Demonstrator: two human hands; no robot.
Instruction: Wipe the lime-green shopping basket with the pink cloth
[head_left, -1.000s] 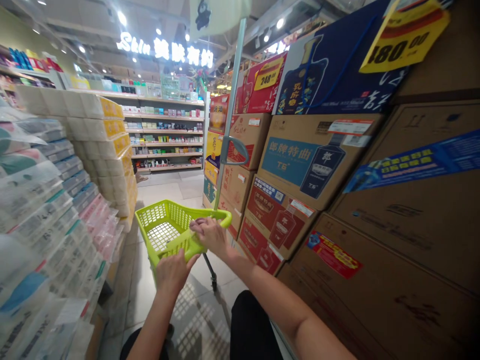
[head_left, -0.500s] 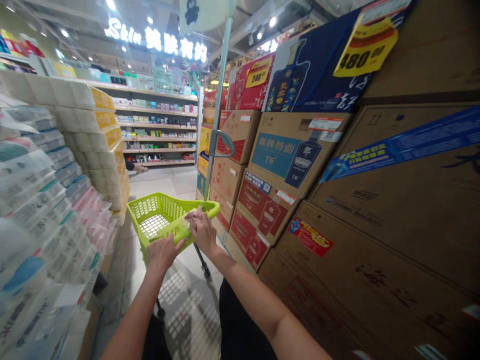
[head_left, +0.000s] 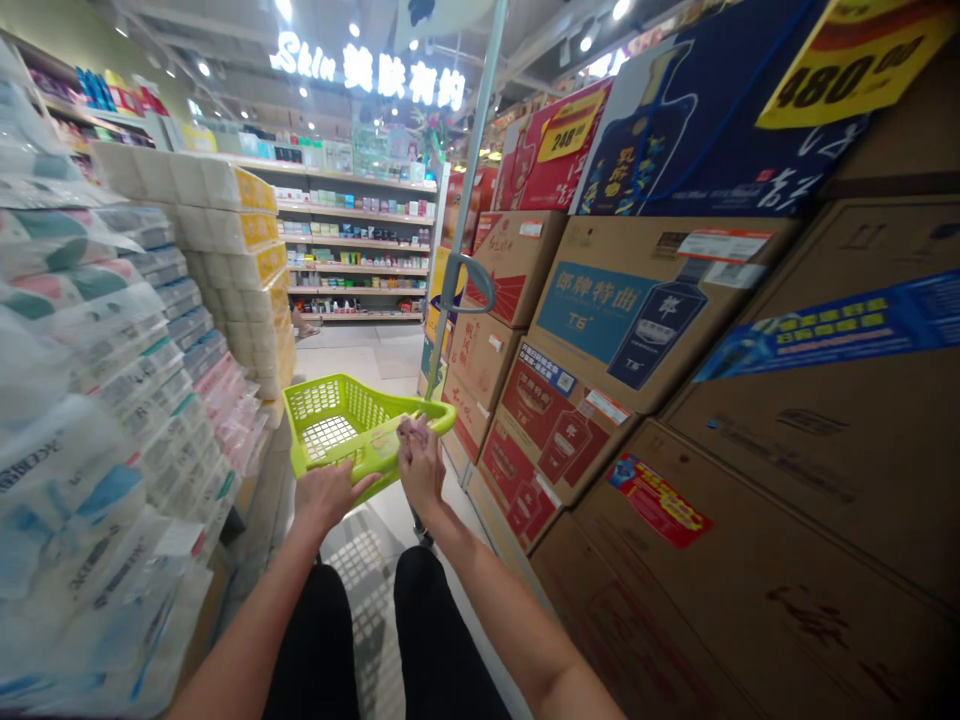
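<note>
So this is a shop aisle, pale tiled floor [head_left: 382, 360], spotlights in the ceiling. A lime-green cart [head_left: 367, 455] stands on the floor about mid-aisle, its mesh basket throwing a grid of shadow on the tiles. The left hand [head_left: 322, 498] has its fingers hooked over the cart's near edge toward the left corner, thumb lying along the rim. The right hand [head_left: 421, 475] is closed around a pinkish cloth [head_left: 413, 432], right up against that same edge near the right corner. A metal pole [head_left: 471, 170] rises by the cart's right edge, with a grey loop handle [head_left: 480, 282] partway up.

Left edge of the aisle is all plastic-wrapped packs [head_left: 105, 500], then a white-and-yellow stack [head_left: 251, 255]. At the far end there are stocked shelves [head_left: 360, 243] under a glowing sign [head_left: 367, 72] reading "Skin 美肤有约".

Right edge is a wall of boxes. The blue box [head_left: 712, 120] up top has a yellow tag [head_left: 847, 75] saying 480.00, and the red box [head_left: 517, 165] beside it has a price tag [head_left: 566, 130] at 248. Below, a brown carton [head_left: 589, 315] says "郎牌特曲 T6", bottle pic included. The blue strip [head_left: 832, 325] on the big cartons [head_left: 750, 590] is too blurry for me to read.
</note>
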